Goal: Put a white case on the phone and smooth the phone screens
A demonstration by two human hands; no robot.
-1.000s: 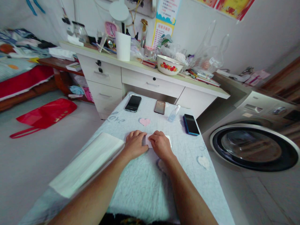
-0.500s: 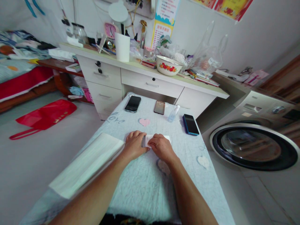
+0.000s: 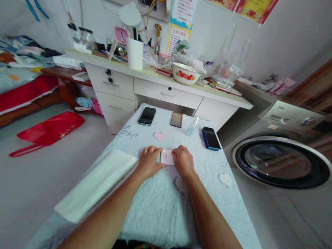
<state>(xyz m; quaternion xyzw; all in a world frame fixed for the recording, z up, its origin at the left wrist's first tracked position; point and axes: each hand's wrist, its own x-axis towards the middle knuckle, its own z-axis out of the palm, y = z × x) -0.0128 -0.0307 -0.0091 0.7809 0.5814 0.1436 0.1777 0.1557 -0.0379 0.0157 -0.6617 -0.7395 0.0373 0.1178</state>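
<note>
A white phone point(image 3: 167, 157) with a small printed mark lies on the cloth-covered table, its back apparently up. Around its left end curl the thumb and fingers of my left hand point(image 3: 150, 160), holding it against the table. My right hand point(image 3: 183, 159) rests on the phone's right part with fingers bunched together; whatever is pinched under them is hidden. Left of my left hand stretches a long folded whitish paper or cloth point(image 3: 97, 185). Beyond the hands are a black phone point(image 3: 147, 116), a brownish phone case point(image 3: 176, 119), a clear spray bottle point(image 3: 192, 127) and a blue-edged phone point(image 3: 211, 138).
A white desk point(image 3: 166, 91) stands behind the table, bearing a floral enamel bowl point(image 3: 186, 73), a white cylinder point(image 3: 135, 53) and plastic bags point(image 3: 232, 64). To the right is a washing machine point(image 3: 280, 162); a red bag point(image 3: 50, 129) lies on the floor at left.
My right hand has slid rightward along the white phone, uncovering its middle and the printed mark. My left hand stays at its left end.
</note>
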